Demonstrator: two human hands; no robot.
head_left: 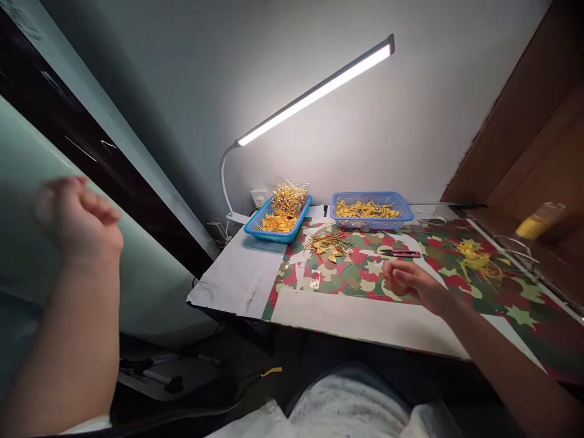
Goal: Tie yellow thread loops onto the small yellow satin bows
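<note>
- I have my right hand (408, 281) low over the table (237, 277), fingers curled loosely inward; I cannot tell whether it pinches anything.
- Just beyond its fingertips lie the red-handled snips (401, 253), flat on the camouflage-patterned mat (524, 304), close to the hand but apart from it.
- My left hand (77, 219) is raised well off to the left of the table, blurred, fingers folded into a loose fist with nothing visible in it.
- A small heap of yellow ribbon pieces (327, 245) sits on the mat left of the snips.
- Another tangle of yellow ribbon (477, 260) lies to the right.
- Two blue baskets (371, 210) of yellow pieces stand at the back edge, under the lit desk lamp (314, 94).
</note>
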